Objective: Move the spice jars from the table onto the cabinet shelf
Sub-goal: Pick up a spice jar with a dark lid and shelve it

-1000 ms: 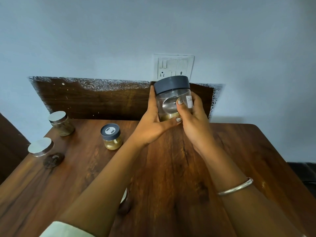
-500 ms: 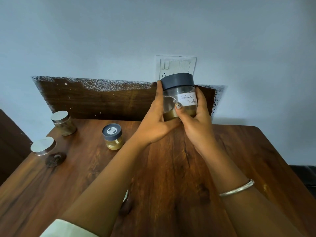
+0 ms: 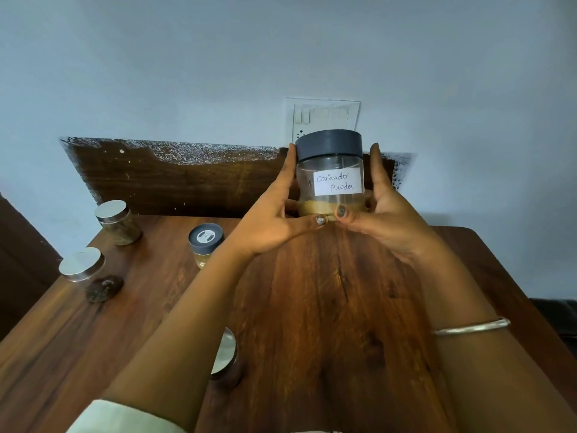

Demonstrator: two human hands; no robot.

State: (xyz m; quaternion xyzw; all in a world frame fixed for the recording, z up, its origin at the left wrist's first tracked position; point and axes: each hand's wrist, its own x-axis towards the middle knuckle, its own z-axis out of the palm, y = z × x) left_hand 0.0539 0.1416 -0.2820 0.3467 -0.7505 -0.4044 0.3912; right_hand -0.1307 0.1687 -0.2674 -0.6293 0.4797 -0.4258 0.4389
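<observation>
Step in hand: one spice jar, the coriander jar (image 3: 330, 179), is held up off the table (image 3: 359, 307) between both hands; by judgement it is being checked or readied for carrying, with the move to the shelf not yet made
Held jar: clear body, dark grey lid (image 3: 329, 144), handwritten label (image 3: 337, 183) reading "Coriander Powder" turned toward the camera; a shallow layer of tan powder is seen at the bottom; the jar is kept upright
Left hand (image 3: 278, 214): fingers are laid up the jar's left side, the thumb tucked under its base, closed around the jar
Right hand (image 3: 385, 210): fingers are pressed along the right side, the thumb at the lower front edge, likewise wrapped on the jar; a bangle (image 3: 471, 327) is worn on this wrist
Jars left on the table: a steel-lidded jar (image 3: 118, 222) at the far left, a second steel-lidded jar (image 3: 82, 265) nearer, a small grey-lidded jar (image 3: 206, 246) beside the left forearm, and one more jar (image 3: 226, 357) partly hidden under that arm
Cabinet shelf: not in view, so its side cannot be told
Next move, as judged: the jar is to be carried level to the shelf; one hand would be enough, and the remaining jars are then to be fetched
</observation>
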